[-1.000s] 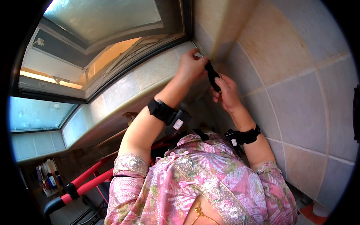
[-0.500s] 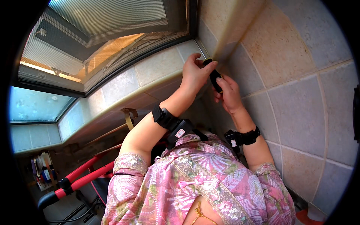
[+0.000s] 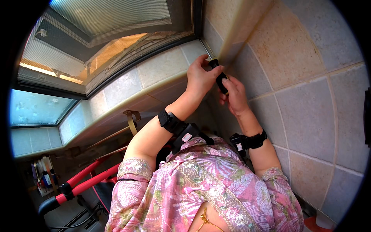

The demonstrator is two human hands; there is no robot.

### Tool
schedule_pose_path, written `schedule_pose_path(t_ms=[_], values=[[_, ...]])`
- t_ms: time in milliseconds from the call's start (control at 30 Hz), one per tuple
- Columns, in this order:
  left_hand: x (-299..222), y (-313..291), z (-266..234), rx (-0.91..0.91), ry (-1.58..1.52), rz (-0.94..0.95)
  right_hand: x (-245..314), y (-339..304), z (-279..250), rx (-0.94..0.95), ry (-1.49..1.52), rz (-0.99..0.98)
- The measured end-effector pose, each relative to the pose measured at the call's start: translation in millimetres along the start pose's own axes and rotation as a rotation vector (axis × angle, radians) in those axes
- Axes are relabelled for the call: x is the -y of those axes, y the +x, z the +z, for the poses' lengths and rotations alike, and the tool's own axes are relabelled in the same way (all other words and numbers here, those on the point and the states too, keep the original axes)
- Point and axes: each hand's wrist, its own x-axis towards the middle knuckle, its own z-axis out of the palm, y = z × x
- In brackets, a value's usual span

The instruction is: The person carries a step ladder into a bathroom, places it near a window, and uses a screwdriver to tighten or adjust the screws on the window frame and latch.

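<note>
A screwdriver [image 3: 221, 80] with a black handle and a thin metal shaft points up toward the lower corner of the window frame [image 3: 199, 37]. Around the upper part of its handle, my left hand [image 3: 201, 75] is closed, thumb and fingers near the shaft. Lower down, my right hand [image 3: 236, 94] grips the handle's end. The shaft runs along the tiled sill beside the wall edge. Whether its tip touches a screw is too small to make out.
The tiled sill [image 3: 162, 67] runs under an opened window [image 3: 112, 42] at the left. A tiled wall [image 3: 305, 112] rises close on my right. Red tubular handles [image 3: 87, 181] and a small rack of items [image 3: 44, 176] stand at the lower left.
Both hands and the screwdriver have shifted very slightly, the handle turning a little in my grip. Otherwise the scene looks the same.
</note>
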Motion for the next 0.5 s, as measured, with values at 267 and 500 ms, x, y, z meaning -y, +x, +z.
schedule_pose_path(t_ms=[267, 500], values=[[-1.6, -0.5, -0.3, 0.000, -0.031, 0.002, -0.3, 1.2, -3.9, 0.054, -0.015, 0.007], [-4.3, -1.7, -0.6, -0.040, -0.053, -0.012, 2.6, -0.5, -1.0, 0.047, -0.025, 0.013]])
